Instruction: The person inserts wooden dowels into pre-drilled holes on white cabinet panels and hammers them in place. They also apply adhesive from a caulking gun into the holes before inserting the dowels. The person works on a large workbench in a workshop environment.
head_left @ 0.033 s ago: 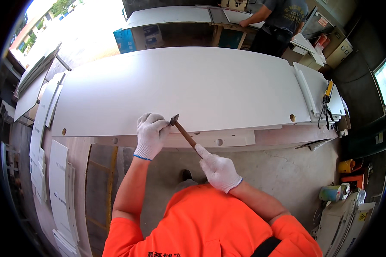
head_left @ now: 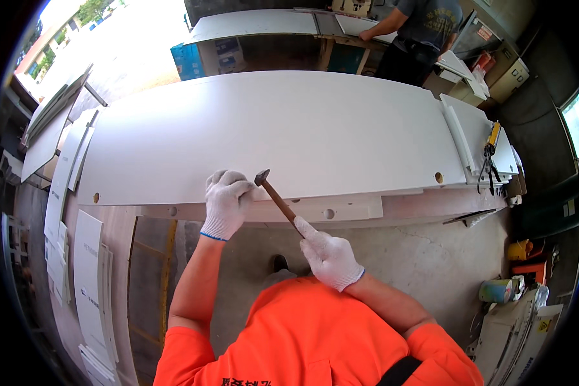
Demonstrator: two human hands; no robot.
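Observation:
A large white panel (head_left: 270, 128) lies across the workbench, with a round hole near each end of its near edge. My left hand (head_left: 226, 196), in a white knitted glove, is closed in a pinch at that edge; what its fingers hold, if anything, is too small to make out. In my right hand (head_left: 330, 257), gloved likewise, is the wooden handle of a hammer (head_left: 280, 203). The hammer's metal head is above the panel's near edge, just right of my left fingertips. Below that edge shows a narrower white board (head_left: 350, 208) with round holes.
White panels (head_left: 87, 276) are stacked at the left. A yellow-handled tool (head_left: 492, 138) rests on boards at the right end. Across the panel, a person (head_left: 424, 32) works at another bench (head_left: 257, 24). Paint cans (head_left: 495, 290) stand on the floor at right.
The hammer's head has shifted up very slightly. My left hand stays in the same place.

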